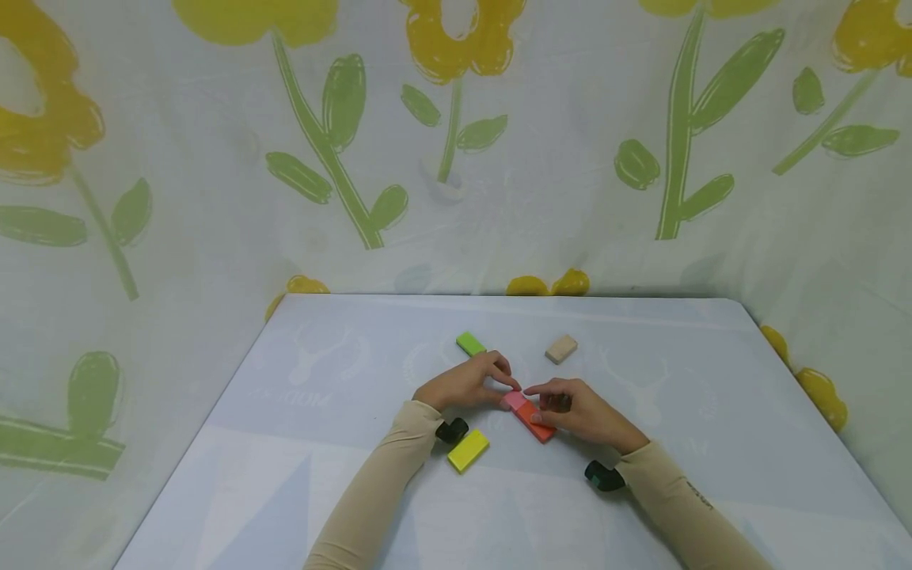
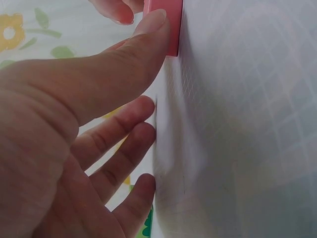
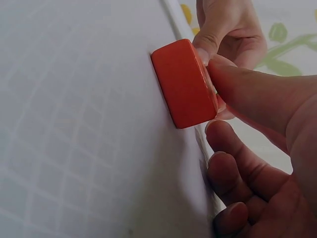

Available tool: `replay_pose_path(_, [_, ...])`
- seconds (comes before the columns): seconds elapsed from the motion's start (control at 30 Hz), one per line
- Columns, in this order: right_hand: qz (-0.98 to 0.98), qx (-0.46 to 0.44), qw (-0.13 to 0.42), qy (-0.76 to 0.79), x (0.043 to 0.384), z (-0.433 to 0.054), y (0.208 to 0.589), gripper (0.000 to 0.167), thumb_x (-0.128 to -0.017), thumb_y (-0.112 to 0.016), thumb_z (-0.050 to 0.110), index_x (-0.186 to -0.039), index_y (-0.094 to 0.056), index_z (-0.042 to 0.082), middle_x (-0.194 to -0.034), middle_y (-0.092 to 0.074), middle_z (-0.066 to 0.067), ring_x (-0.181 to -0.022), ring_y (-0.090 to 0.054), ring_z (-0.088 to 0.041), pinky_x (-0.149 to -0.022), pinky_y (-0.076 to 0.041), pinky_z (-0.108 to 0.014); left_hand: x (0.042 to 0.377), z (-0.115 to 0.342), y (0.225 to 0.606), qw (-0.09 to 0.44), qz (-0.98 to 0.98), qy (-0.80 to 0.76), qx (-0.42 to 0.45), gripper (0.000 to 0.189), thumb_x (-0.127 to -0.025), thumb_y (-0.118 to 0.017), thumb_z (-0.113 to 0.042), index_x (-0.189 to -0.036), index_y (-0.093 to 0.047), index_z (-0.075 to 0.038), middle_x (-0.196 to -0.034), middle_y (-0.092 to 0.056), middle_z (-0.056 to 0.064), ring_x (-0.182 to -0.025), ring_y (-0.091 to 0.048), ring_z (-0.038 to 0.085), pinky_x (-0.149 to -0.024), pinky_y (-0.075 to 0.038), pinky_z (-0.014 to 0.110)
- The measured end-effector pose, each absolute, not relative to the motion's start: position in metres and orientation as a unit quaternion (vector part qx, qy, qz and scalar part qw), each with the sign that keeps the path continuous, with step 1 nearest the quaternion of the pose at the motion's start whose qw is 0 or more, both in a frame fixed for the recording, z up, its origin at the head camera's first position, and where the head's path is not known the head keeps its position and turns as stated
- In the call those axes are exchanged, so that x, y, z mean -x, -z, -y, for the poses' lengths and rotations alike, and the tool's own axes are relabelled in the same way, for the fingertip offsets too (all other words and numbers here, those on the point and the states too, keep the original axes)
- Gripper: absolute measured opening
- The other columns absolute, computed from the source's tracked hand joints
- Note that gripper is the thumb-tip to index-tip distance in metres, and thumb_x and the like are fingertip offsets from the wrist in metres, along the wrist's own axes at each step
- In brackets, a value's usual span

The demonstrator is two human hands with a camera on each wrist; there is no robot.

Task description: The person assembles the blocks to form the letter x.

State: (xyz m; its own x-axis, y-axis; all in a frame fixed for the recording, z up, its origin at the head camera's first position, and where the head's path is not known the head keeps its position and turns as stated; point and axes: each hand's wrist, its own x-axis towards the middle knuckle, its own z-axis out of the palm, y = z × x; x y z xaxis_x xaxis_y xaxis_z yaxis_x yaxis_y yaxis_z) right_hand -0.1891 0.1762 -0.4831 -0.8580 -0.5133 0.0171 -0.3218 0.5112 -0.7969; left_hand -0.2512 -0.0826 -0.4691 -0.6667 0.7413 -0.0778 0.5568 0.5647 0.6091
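Note:
A pink block (image 1: 514, 398) and a red-orange block (image 1: 536, 426) lie end to end in one line on the table. My left hand (image 1: 470, 383) pinches the pink block, with the thumb (image 2: 143, 37) pressed against its side and the index fingertip at its far end. The other left fingers are spread loosely beside the tabletop. My right hand (image 1: 580, 412) grips the red-orange block between thumb and fingers. In the right wrist view that block (image 3: 183, 87) shows its end face, and the right index finger reaches over toward the pink one.
A yellow block (image 1: 468, 452) lies nearer me, beside the left wrist. Beyond the hands are a green block (image 1: 469, 343), partly behind the left hand, and a plain wooden block (image 1: 561, 349). A flower-printed curtain (image 1: 541, 158) hangs behind the white table (image 1: 249, 443).

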Motion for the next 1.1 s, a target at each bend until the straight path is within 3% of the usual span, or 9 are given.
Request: replay_pose_path(1.1, [-0.868,0.233,0.127,0.419,0.1856,-0.1748,0.4803,0.037,-0.093,-0.076,0.017,-0.130,-0.073,0.011,-0.090,-0.064,0.002,-0.079,-0.052,-0.011,-0.067,-0.043,-0.021,0.2497,0.0816,0.4664,0.175,-0.871,-0.282,-0.363,0.032,-0.093,-0.079,-0.023,-0.125,-0.077,-0.021,-0.130,-0.060,0.003,-0.122,-0.051,0.018,-0.109,-0.047,0.035])
